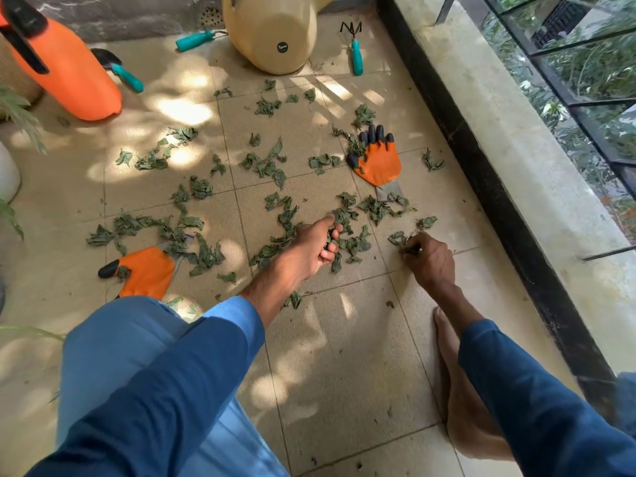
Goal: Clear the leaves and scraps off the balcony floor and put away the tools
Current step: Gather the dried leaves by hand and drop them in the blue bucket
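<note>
Leaves [265, 165] bunched in left hand [311, 251], right hand [428, 258] pinching more on tiles [344, 356] toward the black kerb [481, 177]

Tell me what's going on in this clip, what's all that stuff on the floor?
A person bends low over the beige tiled floor, gathering torn green leaves by hand. The left hand grips a bunch of them; the right hand pinches more scraps off the tile. Most leaves lie scattered. Two orange gloves with black fingertips and three teal-handled garden tools lie on the floor, not yet put away.
</note>
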The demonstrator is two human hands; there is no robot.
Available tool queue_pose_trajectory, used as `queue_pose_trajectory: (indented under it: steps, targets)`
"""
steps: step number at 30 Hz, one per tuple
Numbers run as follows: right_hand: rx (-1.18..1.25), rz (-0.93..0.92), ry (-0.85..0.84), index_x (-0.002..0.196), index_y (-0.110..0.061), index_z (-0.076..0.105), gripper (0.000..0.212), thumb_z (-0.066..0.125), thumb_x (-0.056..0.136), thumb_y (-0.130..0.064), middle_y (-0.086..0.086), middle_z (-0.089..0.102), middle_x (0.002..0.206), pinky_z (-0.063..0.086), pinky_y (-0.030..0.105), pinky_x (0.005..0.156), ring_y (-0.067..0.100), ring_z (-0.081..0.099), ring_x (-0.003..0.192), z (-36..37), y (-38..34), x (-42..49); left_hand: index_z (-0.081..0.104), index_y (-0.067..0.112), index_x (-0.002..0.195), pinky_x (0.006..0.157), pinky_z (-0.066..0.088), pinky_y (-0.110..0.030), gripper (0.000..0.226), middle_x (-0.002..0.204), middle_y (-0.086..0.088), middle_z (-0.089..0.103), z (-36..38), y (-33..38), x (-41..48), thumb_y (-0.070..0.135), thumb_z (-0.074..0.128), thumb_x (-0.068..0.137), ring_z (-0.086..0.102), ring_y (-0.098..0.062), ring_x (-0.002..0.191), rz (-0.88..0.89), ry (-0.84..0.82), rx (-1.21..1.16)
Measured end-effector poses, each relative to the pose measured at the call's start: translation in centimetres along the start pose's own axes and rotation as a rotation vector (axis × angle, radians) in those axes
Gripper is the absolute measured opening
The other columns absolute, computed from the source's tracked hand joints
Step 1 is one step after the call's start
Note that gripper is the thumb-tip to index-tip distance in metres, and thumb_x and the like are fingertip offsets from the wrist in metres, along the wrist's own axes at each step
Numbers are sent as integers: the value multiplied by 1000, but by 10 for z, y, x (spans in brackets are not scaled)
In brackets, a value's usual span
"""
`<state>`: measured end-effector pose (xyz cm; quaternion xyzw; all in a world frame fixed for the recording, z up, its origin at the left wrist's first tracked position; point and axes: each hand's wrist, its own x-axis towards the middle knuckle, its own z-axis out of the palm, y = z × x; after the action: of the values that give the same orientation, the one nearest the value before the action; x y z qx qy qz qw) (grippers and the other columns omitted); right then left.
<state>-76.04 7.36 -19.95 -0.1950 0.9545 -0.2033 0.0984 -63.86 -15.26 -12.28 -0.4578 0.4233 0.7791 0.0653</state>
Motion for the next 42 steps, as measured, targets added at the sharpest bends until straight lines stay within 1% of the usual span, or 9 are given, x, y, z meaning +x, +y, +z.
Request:
queue_pose_trajectory:
  steps: [7, 11, 14, 20, 23, 26, 31, 37, 42]
  targets:
    - [-96, 80, -195, 144, -18, 42, 65, 74, 87, -13, 16, 59, 127, 51, 39, 75, 32, 62, 104, -10, -5, 24, 63, 12, 85, 33, 25, -18, 28, 67, 4, 52, 2, -1, 1, 29, 52, 105, 39, -5, 44, -2, 7, 12]
    - [-102, 91, -207, 129, -11, 61, 41, 71, 89, -11, 16, 61, 124, 54, 38, 85, 31, 62, 106, 1, -4, 23, 62, 11, 86, 33, 25, -18, 28, 68, 4, 51, 3, 0, 0, 28, 50, 105, 38, -6, 44, -4, -2, 8]
    - [-65, 69, -89, 109, -7, 71, 20, 72, 89, -7, 15, 66, 110, 53, 33, 77, 26, 63, 94, 8, 1, 15, 62, 11, 86, 32, 24, -18, 28, 67, 4, 50, 2, 1, 0, 28, 51, 105, 38, -6, 43, -3, 2, -4]
    - [-22, 11, -21, 89, -4, 71, 9, 76, 83, -8, 10, 62, 96, 38, 19, 59, 21, 58, 81, 7, 15, 13, 61, 14, 83, 32, 25, -18, 30, 66, 6, 51, -3, 0, 1, 32, 52, 105, 38, -5, 44, -3, -39, -11]
    - [-44, -109, -37, 88, -6, 65, 11, 75, 85, -9, 8, 60, 100, 32, 10, 61, 14, 52, 83, 0, 4, 21, 61, 14, 85, 34, 26, -18, 30, 67, 5, 52, -5, -1, 1, 32, 51, 105, 39, -5, 45, 7, -58, -2]
    - [-89, -177, -99, 86, -10, 63, 13, 76, 84, -10, 6, 59, 103, 39, 18, 73, 14, 51, 90, 3, -9, 29, 61, 13, 85, 35, 26, -18, 31, 66, 5, 51, -3, 0, -2, 32, 49, 106, 39, -6, 46, 18, -70, 10]
    - [-80, -251, -130, 94, -6, 64, 10, 70, 86, -2, 11, 60, 104, 55, 27, 75, 22, 61, 87, 20, -17, 25, 61, 12, 84, 33, 25, -18, 29, 66, 5, 51, -1, 2, -4, 30, 50, 106, 39, -5, 43, -3, -32, 2]
    - [-158, -197, -119, 104, -3, 67, 12, 65, 92, -5, 14, 65, 99, 40, 26, 66, 20, 52, 73, 21, -22, 7, 63, 12, 84, 34, 24, -17, 30, 67, 4, 52, 0, 3, -3, 31, 54, 104, 37, -6, 44, -26, 25, -1]
    - [42, -28, -63, 101, -9, 67, 13, 72, 90, -14, 2, 68, 90, 45, 23, 65, 17, 63, 77, 9, -7, 14, 64, 11, 86, 36, 24, -18, 29, 69, 3, 53, 0, 1, -3, 32, 55, 104, 39, -6, 43, -21, 31, 17]
